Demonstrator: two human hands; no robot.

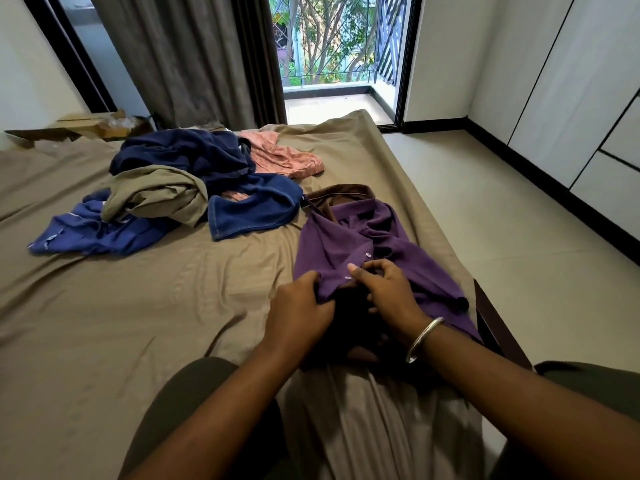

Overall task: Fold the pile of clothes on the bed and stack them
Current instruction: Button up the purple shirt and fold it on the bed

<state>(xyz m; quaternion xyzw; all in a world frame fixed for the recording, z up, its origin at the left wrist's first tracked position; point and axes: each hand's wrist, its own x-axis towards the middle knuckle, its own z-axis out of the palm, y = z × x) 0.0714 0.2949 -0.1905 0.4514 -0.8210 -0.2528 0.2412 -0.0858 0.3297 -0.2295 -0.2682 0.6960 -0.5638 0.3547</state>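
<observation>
While both hands' fingers (360, 271) grip it, purple shirt (349, 233) (brown collar), rumpled, white-buttoned

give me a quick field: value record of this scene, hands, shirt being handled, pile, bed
left hand: grips the purple shirt's near edge, fingers curled on the fabric
right hand: pinches the shirt by its button placket; metal bangle on the wrist
purple shirt: lies on the bed's right side, brown collar at the far end, not yet folded
pile: unfolded clothes further back on the left, navy, blue, olive and pink pieces
bed: covered with a wrinkled tan sheet
folded stack: none visible
</observation>
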